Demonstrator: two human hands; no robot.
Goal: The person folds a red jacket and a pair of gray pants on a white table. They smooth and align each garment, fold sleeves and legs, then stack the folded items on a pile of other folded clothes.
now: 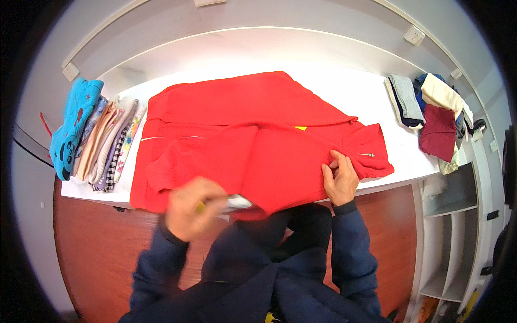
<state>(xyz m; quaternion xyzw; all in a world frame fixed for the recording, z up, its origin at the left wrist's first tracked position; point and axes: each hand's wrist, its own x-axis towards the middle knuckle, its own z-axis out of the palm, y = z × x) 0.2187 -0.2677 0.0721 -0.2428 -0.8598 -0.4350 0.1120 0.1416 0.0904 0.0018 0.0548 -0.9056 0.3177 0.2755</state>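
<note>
A red zip-up jacket (231, 102) lies spread on the white table, its collar toward the right. Part of its fabric is laid over toward the front edge and hangs a little past it. My left hand (195, 209) is at that front edge, smeared by motion, so its grip does not show; a small yellow patch shows at its fingers. Beside its fingertips is a blurred whitish patch (238, 202) that I cannot make out. My right hand (342, 178) rests on the jacket near the collar, thumb and bent fingers apart, touching the red cloth.
Folded patterned clothes (110, 142) stand in a row at the left, beside a bright blue garment (75, 126). More folded clothes, including a maroon one (437, 132) and a grey one (406, 97), are piled at the right. White shelving (452, 207) stands below the right end.
</note>
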